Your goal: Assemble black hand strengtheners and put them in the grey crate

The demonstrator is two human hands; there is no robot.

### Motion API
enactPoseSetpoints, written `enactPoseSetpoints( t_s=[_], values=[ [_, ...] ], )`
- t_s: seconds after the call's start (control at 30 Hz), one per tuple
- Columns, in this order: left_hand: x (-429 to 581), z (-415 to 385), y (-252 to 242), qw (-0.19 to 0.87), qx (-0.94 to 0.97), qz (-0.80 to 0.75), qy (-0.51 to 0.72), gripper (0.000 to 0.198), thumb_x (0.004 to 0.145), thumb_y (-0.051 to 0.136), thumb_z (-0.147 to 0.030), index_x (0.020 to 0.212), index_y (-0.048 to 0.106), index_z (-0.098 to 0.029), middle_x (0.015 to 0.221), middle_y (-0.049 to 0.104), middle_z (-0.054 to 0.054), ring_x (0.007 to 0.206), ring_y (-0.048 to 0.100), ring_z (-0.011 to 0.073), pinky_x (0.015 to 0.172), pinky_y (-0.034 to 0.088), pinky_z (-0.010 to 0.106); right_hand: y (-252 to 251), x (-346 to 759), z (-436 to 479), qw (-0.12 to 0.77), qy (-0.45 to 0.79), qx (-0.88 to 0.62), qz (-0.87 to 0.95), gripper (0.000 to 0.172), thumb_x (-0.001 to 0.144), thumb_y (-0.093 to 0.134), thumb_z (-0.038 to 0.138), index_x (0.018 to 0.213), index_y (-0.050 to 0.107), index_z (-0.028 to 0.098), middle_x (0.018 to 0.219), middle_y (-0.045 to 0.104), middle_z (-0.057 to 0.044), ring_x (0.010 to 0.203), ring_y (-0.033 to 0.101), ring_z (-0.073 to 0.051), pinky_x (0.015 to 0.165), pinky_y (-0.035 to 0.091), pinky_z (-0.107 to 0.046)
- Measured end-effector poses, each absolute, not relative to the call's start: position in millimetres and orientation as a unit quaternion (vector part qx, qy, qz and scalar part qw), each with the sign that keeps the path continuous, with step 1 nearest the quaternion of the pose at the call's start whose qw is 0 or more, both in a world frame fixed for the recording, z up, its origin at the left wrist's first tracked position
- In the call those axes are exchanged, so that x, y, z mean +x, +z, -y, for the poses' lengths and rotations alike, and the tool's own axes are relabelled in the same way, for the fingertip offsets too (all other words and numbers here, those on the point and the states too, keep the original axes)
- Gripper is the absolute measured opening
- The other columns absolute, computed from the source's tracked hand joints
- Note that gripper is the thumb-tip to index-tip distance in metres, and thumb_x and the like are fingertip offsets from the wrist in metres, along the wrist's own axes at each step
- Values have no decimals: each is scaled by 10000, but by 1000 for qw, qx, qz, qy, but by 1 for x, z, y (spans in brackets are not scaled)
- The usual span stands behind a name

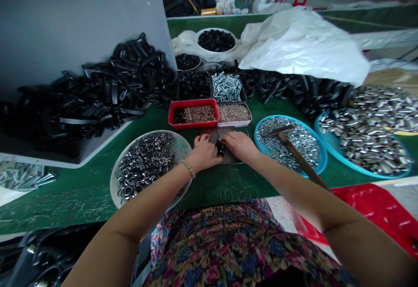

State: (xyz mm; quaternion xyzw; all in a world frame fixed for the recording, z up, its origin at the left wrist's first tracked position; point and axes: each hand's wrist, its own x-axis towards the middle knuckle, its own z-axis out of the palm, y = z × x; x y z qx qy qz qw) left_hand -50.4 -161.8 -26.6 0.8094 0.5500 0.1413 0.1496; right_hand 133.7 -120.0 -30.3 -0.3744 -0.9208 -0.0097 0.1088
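My left hand, with a beaded bracelet at its wrist, is closed around a small black part over a flat metal plate. From the other side my right hand meets it, fingers pinched together at the same part. The fingers hide most of the part, so its exact kind does not show. Just behind the hands stand a red tray of thin copper-coloured pins and a pale tray of tiny metal pieces.
A white plate of metal rings lies left. Right are a blue basin of small metal pieces with a hammer across it, and another blue basin of metal sleeves. Black handle-like parts fill a grey bin.
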Motion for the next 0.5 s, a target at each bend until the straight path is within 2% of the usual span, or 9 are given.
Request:
enactPoseSetpoints(
  t_s=[0.1,0.2,0.27,0.33,0.4,0.5],
  values=[
    [-51,162,-26,144,815,-545,133,450,712,598,-379,1102,578,-157,1165,603,147,1149,454,336,1005,299,518,-23,178,126,105,-65,-490,863,372,950,460,342,1247,544,133,1090,635,-155,1003,570,-271,824,445,-386],
    [-51,162,-28,144,817,-540,142,501,700,599,-381,1137,569,-137,1160,606,150,1147,460,330,1010,302,510,-18,238,131,19,-110,-675,729,400,924,480,382,1180,546,81,1071,620,-208,1008,572,-343,788,464,-451],
    [-51,161,-30,143,814,-541,151,547,695,600,-377,1179,547,-127,1178,599,153,1158,458,328,1014,301,504,-18,266,134,-52,-88,-715,691,351,922,475,344,1120,562,67,1044,626,-212,1016,581,-362,787,473,-464],
    [-51,161,-32,143,810,-546,156,554,693,602,-371,1187,540,-128,1204,587,158,1167,459,325,1021,296,497,-16,273,139,-80,-60,-720,687,322,933,433,281,1139,554,64,1057,627,-211,1002,608,-345,792,483,-447],
    [-51,161,-33,147,808,-548,158,565,689,608,-370,1193,529,-127,1219,575,164,1173,462,322,1031,289,490,-10,258,148,-45,-41,-726,685,368,955,368,279,1228,512,78,1110,618,-218,943,645,-322,761,497,-429],
    [-52,161,-33,158,805,-548,164,589,687,611,-365,1205,501,-107,1179,582,172,1161,481,315,1050,272,491,13,214,164,69,45,-682,727,410,981,299,329,1316,451,146,1147,642,-177,900,676,-288,737,511,-393]
  ],
)
